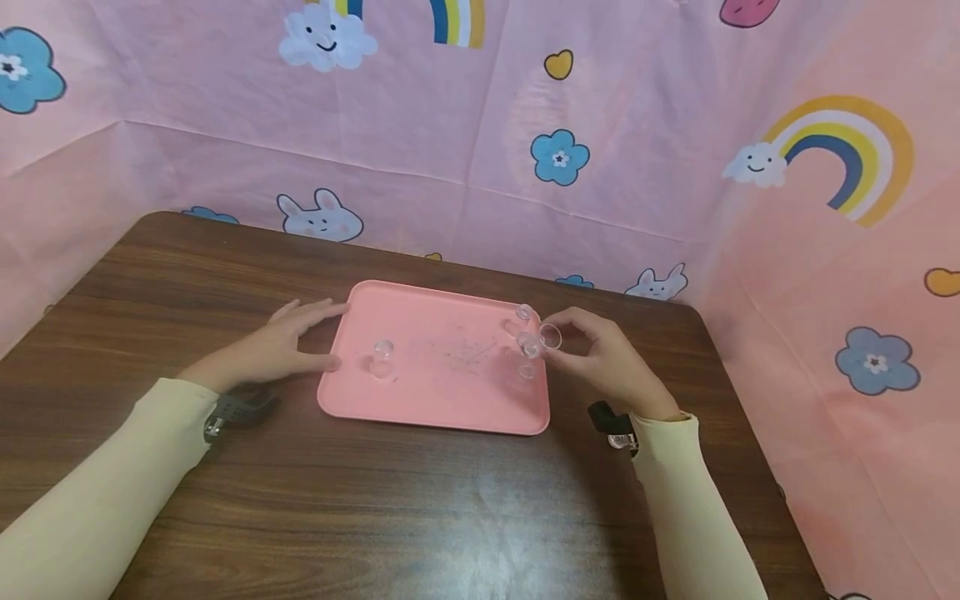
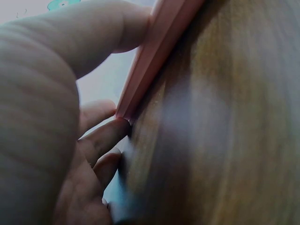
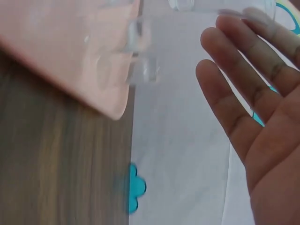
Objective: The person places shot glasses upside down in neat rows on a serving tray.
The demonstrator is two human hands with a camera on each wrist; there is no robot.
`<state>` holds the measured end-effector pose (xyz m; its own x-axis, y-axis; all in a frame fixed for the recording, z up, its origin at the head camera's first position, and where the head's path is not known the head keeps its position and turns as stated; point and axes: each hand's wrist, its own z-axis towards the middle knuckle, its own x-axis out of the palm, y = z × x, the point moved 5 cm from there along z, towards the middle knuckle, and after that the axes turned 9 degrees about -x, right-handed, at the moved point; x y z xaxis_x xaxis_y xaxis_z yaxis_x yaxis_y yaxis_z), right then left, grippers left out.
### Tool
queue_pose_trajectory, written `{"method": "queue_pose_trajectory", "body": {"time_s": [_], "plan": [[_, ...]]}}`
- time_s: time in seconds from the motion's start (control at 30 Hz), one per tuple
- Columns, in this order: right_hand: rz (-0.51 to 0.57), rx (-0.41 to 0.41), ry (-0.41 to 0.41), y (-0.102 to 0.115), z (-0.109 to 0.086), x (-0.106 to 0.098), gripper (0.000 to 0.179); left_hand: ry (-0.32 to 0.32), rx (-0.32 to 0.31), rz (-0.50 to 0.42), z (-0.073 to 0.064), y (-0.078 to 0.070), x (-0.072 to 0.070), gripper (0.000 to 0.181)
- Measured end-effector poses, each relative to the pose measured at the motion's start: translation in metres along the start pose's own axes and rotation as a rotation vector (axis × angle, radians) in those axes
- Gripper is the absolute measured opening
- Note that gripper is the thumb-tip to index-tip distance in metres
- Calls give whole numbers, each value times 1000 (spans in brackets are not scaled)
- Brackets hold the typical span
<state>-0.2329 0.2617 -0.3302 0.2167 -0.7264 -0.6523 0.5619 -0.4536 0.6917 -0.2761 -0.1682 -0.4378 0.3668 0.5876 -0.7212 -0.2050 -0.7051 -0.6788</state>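
A pink tray [image 1: 442,400] lies on the wooden table. My left hand [image 1: 266,346] rests at its left edge, thumb and fingertips spread along the rim; in the left wrist view the thumb [image 2: 93,33] meets the tray's side [image 2: 154,56]. Between thumb and fingers, my right hand [image 1: 611,358] pinches a small clear cup [image 1: 551,337], tilted with its round rim showing, just past the tray's right edge. Close beside it on the tray stand small clear cups [image 1: 529,345], one farther back [image 1: 524,312]. Another small clear cup [image 1: 383,349] stands on the left part of the tray.
Dark straps with clips sit at both wrists, below the cream sleeves [image 1: 142,450]. A pink printed cloth [image 1: 420,108] hangs behind the table [image 1: 375,517] and along its sides. Faint grey marks show in the middle of the tray.
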Motion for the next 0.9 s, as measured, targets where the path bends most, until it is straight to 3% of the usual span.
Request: {"method": "queue_pose_trajectory", "body": {"time_s": [0.17, 0.43, 0.73, 0.9], "plan": [[21, -62, 3, 5, 22, 12, 28, 3, -13, -4, -2, -1, -1, 91], [138, -24, 5, 13, 39, 35, 31, 2, -13, 8, -2, -1, 0, 90], [182, -142, -7, 27, 61, 60, 28, 4, -15, 2, -3, -1, 1, 91], [289, -186, 26, 39, 75, 75, 28, -2, -17, 10, -2, 1, 0, 91]]}}
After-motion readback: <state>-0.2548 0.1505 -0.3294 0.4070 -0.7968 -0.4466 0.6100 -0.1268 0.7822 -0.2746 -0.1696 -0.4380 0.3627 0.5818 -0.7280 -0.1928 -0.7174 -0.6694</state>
